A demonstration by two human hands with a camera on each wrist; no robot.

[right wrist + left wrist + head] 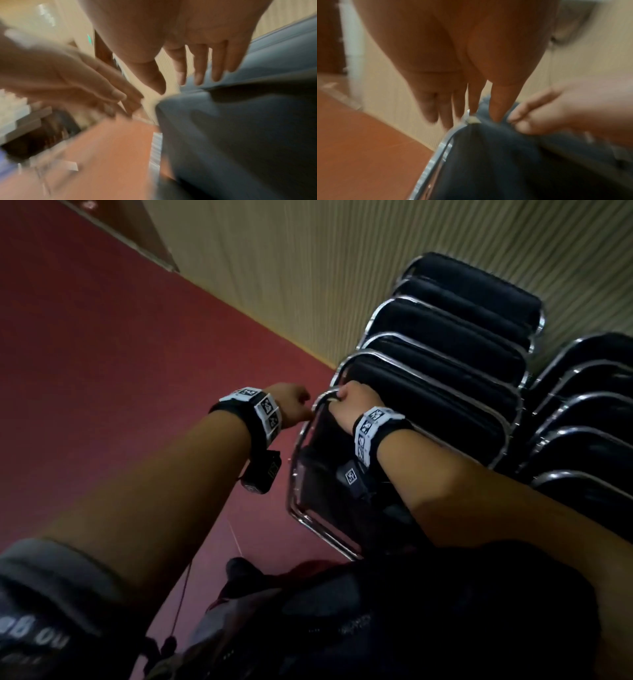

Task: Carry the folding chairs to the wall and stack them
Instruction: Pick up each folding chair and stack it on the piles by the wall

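Nearest chair (318, 474) top rail under right hand (352, 405); left hand (291, 405) beside.

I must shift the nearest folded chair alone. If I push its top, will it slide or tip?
The nearest chair likely tips: it stands upright and thin. Its chrome frame may feel slippery. The stacked chairs behind should stop it falling toward the wall.

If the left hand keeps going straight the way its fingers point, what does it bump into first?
Probably the nearest folding chair. The left hand hangs open beside the top corner of its chrome frame, fingers aimed down at it in the left wrist view. That view is blurry, so whether they already touch is unclear.
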